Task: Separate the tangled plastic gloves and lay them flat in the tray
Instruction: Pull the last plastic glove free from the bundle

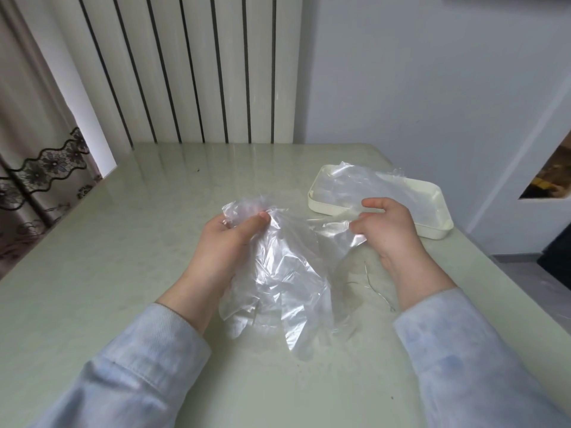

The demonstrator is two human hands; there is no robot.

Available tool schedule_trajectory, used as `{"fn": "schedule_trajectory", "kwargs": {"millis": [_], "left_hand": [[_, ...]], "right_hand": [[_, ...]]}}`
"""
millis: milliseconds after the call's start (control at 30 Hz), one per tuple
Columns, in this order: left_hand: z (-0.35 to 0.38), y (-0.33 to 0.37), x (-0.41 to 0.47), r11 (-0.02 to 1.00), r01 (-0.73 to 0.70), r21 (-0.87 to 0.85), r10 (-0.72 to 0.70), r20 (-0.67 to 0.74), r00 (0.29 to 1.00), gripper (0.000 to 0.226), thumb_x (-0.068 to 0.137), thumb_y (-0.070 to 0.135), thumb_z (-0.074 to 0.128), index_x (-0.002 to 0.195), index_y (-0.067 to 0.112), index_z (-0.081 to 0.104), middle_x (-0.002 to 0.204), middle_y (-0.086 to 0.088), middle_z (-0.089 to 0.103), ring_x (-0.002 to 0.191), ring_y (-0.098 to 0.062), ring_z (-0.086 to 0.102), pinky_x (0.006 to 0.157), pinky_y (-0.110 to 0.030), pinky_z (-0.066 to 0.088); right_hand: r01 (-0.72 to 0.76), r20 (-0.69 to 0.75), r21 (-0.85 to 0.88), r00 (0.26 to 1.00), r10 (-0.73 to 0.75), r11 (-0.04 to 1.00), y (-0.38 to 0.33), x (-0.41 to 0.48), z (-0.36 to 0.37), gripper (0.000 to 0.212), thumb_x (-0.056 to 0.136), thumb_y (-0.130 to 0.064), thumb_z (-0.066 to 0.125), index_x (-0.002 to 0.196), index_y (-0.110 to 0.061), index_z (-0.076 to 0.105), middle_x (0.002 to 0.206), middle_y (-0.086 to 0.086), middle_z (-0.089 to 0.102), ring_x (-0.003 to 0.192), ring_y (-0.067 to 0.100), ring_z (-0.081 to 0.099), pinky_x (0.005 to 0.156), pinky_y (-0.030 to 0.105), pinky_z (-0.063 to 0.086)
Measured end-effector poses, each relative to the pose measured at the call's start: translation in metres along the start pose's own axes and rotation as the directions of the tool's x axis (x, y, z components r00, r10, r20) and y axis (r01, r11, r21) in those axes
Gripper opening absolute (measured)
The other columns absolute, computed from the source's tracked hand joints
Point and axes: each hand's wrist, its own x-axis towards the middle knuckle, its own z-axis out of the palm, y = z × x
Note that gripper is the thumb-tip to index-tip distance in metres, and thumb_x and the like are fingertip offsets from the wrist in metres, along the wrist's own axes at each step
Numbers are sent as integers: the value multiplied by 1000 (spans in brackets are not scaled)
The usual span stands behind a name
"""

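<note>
My left hand and right hand pinch the tangled gloves above the counter; one glove overhangs the tray near the counter's right edge.

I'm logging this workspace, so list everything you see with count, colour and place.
table: one, pale green
tray: one, cream, table's right
laid glove: at least one, clear, in tray
tangled gloves: count unclear, clear, above table
thin strand: one, grey, on table, right of gloves
radiator: one, white, behind table
curtain: one, beige, far left
sleeves: two, light blue
left hand: one, grip on tangled gloves
right hand: one, grip on tangled gloves
</note>
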Motion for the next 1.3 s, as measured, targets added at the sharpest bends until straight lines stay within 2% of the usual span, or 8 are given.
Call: {"fn": "schedule_trajectory", "kwargs": {"millis": [367,467,533,667,800,967,1133,1300], "left_hand": [[0,1,-2,1000,0,-11,0,23,1000,19,89,24,75,102,9,78,96,-14,78,89,-33,76,82,-40,58],[1,2,-2,1000,-1,-2,1,17,1000,19,89,24,75,100,8,78,90,-12,78,81,-28,76,70,-34,59],[1,3,-3,1000,-4,1,4,13,1000,19,89,24,75,99,7,77,87,-12,78,74,-25,75,62,-27,56],[1,2,-2,1000,-3,6,3,11,1000,21,88,27,76,98,8,78,92,-16,78,85,-34,75,76,-39,57],[2,2,-3,1000,-4,-9,4,15,1000,20,89,25,75,99,8,77,93,-16,78,85,-33,75,77,-41,57],[3,3,-3,1000,-4,-26,4,6,1000,18,90,23,75,98,7,77,90,-15,77,79,-28,74,69,-31,55],[3,5,-4,1000,-9,-16,9,4,1000,14,91,22,74,91,8,76,71,-3,73,60,-15,68,53,-20,48],[1,3,-2,1000,-16,-25,16,17,1000,15,92,22,73,93,8,76,74,-5,75,61,-17,70,55,-22,49]], "right_hand": [[10,-14,-49,1000,-11,999,2,1,3,12,74,-16,76,84,-23,73,80,-5,76,79,18,74,87,48,61],[36,-9,-139,999,-38,990,4,1,3,14,79,-18,69,68,-21,76,66,-5,74,68,21,70,82,49,62],[63,-15,-208,998,-67,976,2,0,2,23,85,-21,68,64,-23,76,65,-5,74,70,22,69,77,40,62],[196,16,-303,979,-201,933,-9,-10,-2,16,93,-28,66,85,-21,78,80,-10,73,84,16,65,63,14,43],[357,56,-320,932,-358,878,-18,-16,2,17,96,-29,65,98,-23,80,94,-16,73,94,4,60,74,11,39],[481,27,-78,877,-481,873,-32,-20,7,16,95,-18,67,99,-28,78,104,-21,74,100,-9,65,91,9,46],[515,12,72,856,-517,854,-51,-34,7,15,92,-15,72,96,-28,76,98,-16,75,92,-5,68,78,9,47],[575,36,263,797,-603,775,-78,-53,-1,21,92,-5,69,93,-25,74,91,-2,77,93,12,74,89,33,59]]}}
